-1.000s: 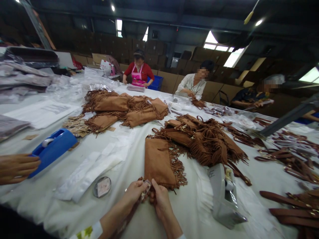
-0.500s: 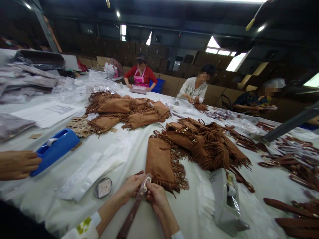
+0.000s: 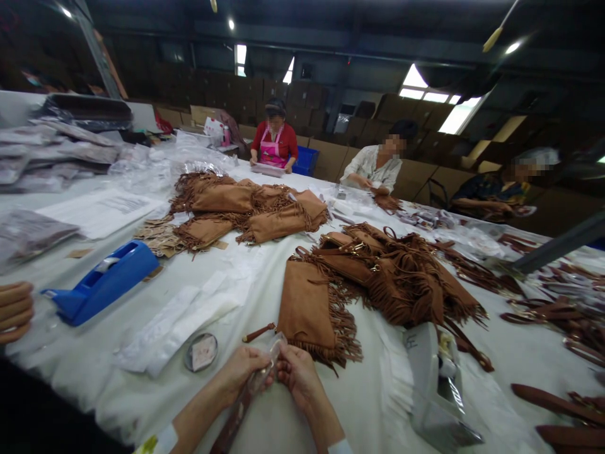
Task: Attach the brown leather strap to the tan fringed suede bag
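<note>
Strap point(image 3: 239, 410), brown and partly wrapped in clear plastic, was at the bottom centre of the frame, pinched at its upper end by the left hand point(image 3: 243, 373) and right hand point(image 3: 297, 375), close together. Just above lay a fringed suede bag point(image 3: 307, 306).

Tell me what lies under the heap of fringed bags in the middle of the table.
The bag heap rests on the white table cover. One flat bag pokes out at its near-left edge. Whatever lies beneath the heap's middle is covered.
</note>
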Motion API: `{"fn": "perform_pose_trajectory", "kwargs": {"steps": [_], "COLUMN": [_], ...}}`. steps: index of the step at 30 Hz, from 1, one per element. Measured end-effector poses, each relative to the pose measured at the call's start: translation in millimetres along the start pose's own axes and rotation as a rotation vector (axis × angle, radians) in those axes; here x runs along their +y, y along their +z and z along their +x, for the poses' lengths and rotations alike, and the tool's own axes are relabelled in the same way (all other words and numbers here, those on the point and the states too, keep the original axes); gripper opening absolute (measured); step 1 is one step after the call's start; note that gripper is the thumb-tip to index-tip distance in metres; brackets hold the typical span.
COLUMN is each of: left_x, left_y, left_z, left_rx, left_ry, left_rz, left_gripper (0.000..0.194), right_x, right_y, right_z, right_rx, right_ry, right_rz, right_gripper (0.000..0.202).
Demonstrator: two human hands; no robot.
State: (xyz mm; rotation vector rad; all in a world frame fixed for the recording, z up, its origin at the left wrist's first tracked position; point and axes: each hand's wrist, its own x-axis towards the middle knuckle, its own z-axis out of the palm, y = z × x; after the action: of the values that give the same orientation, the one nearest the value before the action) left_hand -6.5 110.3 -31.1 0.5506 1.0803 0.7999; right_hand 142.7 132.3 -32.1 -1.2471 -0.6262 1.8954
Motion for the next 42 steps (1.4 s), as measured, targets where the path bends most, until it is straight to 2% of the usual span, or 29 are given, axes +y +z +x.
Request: {"fn": "perform_pose_trajectory", "kwargs": {"steps": [4,9,15,18,25,32,37,42], "left_x": [-7,-14,-18,-19,-18,-18,-23,-30], "left_y": [-5.1,-1.4,-1.2,-2.4,6.8,6.9,10.0,13.7], "left_z": [-7,-4,-4,-4,-3,6,9,11], "left_rx": [-0.016,0.006,0.04,0.075,0.05,0.265,0.281,0.273], "left_ry": [-0.035,-0.013,0.019,0.024,0.084,0.141,0.237,0.324], "left_rz": [0.018,0.067,0.068,0.047,0.093,0.072,0.134,0.202], "left_gripper": [0.045,0.049,0.051,0.054,0.055,0.042,0.035,0.039], "right_x": [2,0,-1,3,7,6,8,8], "right_y": [-1,4,8,7,4,4,1,1], "right_z": [4,14,26,20,9,9,8,10], "right_rx": [0.026,0.049,0.139,0.102,-0.003,-0.037,-0.128,-0.122], "right_ry": [0.008,0.047,-0.008,0.001,0.002,-0.001,-0.002,-0.027], "right_rz": [-0.001,-0.07,-0.071,-0.113,-0.137,-0.119,-0.14,-0.158], "right_gripper": [0.045,0.042,0.052,0.048,0.045,0.047,0.044,0.04]}}
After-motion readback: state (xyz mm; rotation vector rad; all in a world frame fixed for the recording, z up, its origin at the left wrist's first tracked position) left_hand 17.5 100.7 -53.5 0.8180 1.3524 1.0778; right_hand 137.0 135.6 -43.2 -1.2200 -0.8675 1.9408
